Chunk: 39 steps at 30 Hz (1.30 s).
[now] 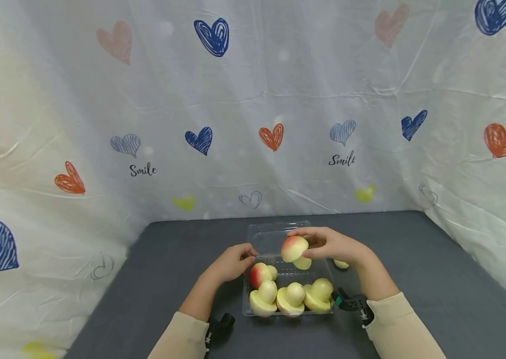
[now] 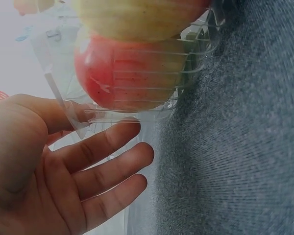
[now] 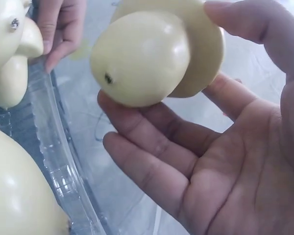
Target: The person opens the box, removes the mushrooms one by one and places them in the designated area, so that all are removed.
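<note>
My right hand pinches a red-and-yellow fruit with a smaller pale knob, above the clear plastic box. In the right wrist view, the thumb and fingers hold the larger part of this fruit, while its knob faces the camera with a dark spot. My left hand is at the box's left edge; in the left wrist view its thumb and forefinger pinch the clear rim and the other fingers spread loosely. Several similar fruits sit inside, one red-sided at left and a front row with knobs up.
The box's clear lid lies opened toward the back. Another pale fruit rests on the dark grey table, right of the box and partly behind my right hand. A heart-printed curtain stands behind the table.
</note>
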### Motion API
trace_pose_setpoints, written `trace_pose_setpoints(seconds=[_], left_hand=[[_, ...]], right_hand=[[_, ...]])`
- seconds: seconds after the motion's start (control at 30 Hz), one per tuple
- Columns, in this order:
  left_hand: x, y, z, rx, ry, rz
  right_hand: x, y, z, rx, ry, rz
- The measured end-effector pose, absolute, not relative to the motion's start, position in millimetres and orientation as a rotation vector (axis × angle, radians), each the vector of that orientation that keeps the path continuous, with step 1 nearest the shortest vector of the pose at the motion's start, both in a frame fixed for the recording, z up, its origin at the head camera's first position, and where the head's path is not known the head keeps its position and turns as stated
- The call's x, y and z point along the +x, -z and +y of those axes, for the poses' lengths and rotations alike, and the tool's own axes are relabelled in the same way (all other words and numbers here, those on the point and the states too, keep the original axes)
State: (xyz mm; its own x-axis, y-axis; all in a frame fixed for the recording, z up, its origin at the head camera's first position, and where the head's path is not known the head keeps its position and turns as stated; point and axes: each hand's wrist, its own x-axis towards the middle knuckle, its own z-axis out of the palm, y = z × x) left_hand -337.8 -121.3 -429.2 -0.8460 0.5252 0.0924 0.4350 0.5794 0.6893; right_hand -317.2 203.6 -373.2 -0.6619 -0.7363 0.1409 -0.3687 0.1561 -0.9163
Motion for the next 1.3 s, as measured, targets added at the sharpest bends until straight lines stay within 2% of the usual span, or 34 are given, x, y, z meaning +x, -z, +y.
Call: trace_pose_setpoints(seconds=[0.43,1.3], left_hand=[[-339.0,430.9,-121.0,0.802,-1.103,2.682],[-339.4,431.3,-120.6,0.783,-1.077,2.703]], right_hand=[[-318.6,369.1,216.1,-1.060,1.668,2.009],[-304.3,353.0,276.9,-0.644,1.678,2.411]])
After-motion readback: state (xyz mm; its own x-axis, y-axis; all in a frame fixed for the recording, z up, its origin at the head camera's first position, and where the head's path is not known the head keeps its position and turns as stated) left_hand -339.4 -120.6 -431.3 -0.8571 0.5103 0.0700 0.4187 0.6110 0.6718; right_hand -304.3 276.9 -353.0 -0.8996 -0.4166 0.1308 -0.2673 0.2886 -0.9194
